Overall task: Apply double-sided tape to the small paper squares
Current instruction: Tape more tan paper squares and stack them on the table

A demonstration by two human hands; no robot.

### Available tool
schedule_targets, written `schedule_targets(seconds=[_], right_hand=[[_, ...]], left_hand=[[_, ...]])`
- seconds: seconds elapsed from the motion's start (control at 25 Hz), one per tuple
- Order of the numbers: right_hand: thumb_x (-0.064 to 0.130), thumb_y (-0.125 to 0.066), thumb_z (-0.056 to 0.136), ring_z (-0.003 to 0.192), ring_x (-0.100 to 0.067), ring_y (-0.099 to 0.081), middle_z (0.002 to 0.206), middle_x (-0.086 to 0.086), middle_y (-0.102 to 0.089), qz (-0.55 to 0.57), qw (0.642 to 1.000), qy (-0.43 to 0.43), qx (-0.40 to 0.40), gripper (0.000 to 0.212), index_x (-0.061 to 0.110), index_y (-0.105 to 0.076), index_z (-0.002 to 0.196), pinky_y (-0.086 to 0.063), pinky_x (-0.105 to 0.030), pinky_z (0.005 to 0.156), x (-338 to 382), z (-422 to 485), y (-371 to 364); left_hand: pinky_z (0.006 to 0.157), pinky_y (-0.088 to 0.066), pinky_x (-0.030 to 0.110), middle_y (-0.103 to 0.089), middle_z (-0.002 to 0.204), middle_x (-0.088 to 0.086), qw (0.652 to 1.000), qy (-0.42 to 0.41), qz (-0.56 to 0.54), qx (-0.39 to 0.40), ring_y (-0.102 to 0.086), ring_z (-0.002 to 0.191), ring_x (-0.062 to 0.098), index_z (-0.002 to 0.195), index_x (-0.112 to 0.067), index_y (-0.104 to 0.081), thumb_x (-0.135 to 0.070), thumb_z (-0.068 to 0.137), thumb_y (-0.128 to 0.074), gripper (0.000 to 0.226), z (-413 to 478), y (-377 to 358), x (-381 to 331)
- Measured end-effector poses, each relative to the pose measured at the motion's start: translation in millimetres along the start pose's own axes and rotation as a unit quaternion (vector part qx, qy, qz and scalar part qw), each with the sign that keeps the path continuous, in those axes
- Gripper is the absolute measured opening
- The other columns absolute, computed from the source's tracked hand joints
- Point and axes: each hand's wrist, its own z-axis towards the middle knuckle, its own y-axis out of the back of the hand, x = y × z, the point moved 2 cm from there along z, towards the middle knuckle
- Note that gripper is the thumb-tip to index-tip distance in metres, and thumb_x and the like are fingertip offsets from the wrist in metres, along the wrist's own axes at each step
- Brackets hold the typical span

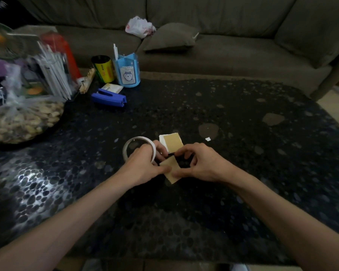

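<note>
Head view: left hand (143, 167) grips the tape roll (126, 149), thumb steadying the paper square (172, 176) just right of it; right hand (204, 165) pinches that square, likely for taping.

The table (243, 106) was dark and glossy, patterned with pale pebbles. Near its middle lay a stack of paper squares (170, 142), a tan one on top, with a small white scrap (207, 139) near it to the right. Far left stood a blue pen holder (127, 72) and a yellow can (103, 69) — a blue stapler (109, 98) in front of them — and a bag of nuts (22, 122) lay at the left edge.
</note>
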Motion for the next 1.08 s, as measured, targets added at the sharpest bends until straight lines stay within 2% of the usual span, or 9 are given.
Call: schedule_targets(seconds=[0.12,0.16,0.24,0.32,0.44,0.64,0.76,0.88,1.08], right_hand=[[0.043,-0.086,0.084,0.067,0.004,-0.058,0.091,0.015,-0.065,0.052,0.998,-0.010,-0.015,0.033,0.030,-0.076,0.113,-0.041,-0.009,0.059,-2,1,-1],[0.042,-0.084,0.086,0.067,0.007,-0.060,0.089,0.011,-0.072,0.104,0.994,-0.011,-0.019,0.023,0.029,-0.079,0.104,-0.044,-0.009,0.059,-3,1,-1],[0.037,-0.080,0.091,0.074,0.002,-0.068,0.089,0.004,-0.078,0.211,0.977,-0.015,-0.027,0.013,0.024,-0.081,0.093,-0.054,-0.014,0.070,-3,0,1],[0.033,-0.076,0.095,0.085,-0.009,-0.075,0.092,0.003,-0.080,0.263,0.963,-0.010,-0.056,0.013,0.021,-0.081,0.095,-0.060,-0.023,0.080,-1,0,4],[0.026,-0.072,0.098,0.089,-0.009,-0.076,0.095,0.004,-0.080,0.253,0.963,0.027,-0.083,0.013,0.018,-0.078,0.105,-0.060,-0.021,0.080,4,0,4],[0.026,-0.072,0.098,0.092,-0.005,-0.076,0.099,0.006,-0.081,0.295,0.949,0.044,-0.102,0.017,0.017,-0.078,0.111,-0.057,-0.018,0.077,7,-1,-3],[0.025,-0.073,0.098,0.093,-0.006,-0.076,0.100,0.006,-0.081,0.289,0.950,0.051,-0.104,0.018,0.017,-0.078,0.112,-0.058,-0.022,0.080,8,0,-2],[0.025,-0.073,0.098,0.085,-0.006,-0.075,0.096,0.004,-0.081,0.308,0.944,0.051,-0.109,0.017,0.016,-0.079,0.110,-0.055,-0.019,0.074,8,-1,-4],[0.025,-0.073,0.098,0.085,-0.006,-0.076,0.095,0.006,-0.080,0.302,0.946,0.043,-0.112,0.013,0.018,-0.079,0.108,-0.056,-0.019,0.073,10,-3,-2]], left_hand=[[0.088,-0.059,0.030,-0.075,0.110,-0.007,0.992,0.026,-0.121,0.002,-0.072,0.099,0.006,0.122,-0.026,-0.066,-0.022,0.088,-0.081,0.037,0,8,-1],[0.083,-0.057,0.024,-0.074,0.112,-0.007,0.988,0.039,-0.153,-0.005,-0.070,0.101,0.004,0.123,-0.027,-0.068,-0.023,0.089,-0.080,0.036,-1,12,-2],[0.066,-0.049,0.017,-0.075,0.102,-0.011,0.976,0.068,-0.207,-0.010,-0.068,0.087,0.000,0.120,-0.030,-0.070,-0.027,0.090,-0.079,0.031,-4,16,-4],[0.059,-0.043,0.018,-0.072,0.081,-0.009,0.973,0.075,-0.220,-0.001,-0.062,0.070,0.002,0.115,-0.030,-0.073,-0.030,0.091,-0.078,0.025,-4,17,-6],[0.054,-0.040,0.018,-0.064,0.069,-0.001,0.973,0.068,-0.222,0.004,-0.054,0.059,0.002,0.110,-0.028,-0.076,-0.035,0.092,-0.076,0.019,-5,16,-7],[0.049,-0.041,0.014,-0.074,0.078,-0.001,0.956,0.061,-0.286,-0.027,-0.048,0.053,0.005,0.106,-0.021,-0.077,-0.029,0.093,-0.076,0.016,-10,16,-11],[0.052,-0.043,0.015,-0.077,0.085,0.000,0.966,0.040,-0.253,-0.024,-0.050,0.055,0.007,0.108,-0.021,-0.078,-0.032,0.093,-0.075,0.019,-10,18,-11],[0.051,-0.044,0.015,-0.078,0.093,0.007,0.969,0.031,-0.243,-0.038,-0.052,0.055,0.009,0.109,-0.020,-0.077,-0.033,0.092,-0.076,0.022,-9,20,-10],[0.050,-0.044,0.015,-0.076,0.079,-0.001,0.967,0.037,-0.249,-0.042,-0.052,0.053,0.007,0.106,-0.019,-0.078,-0.034,0.091,-0.076,0.021,-8,19,-9]])
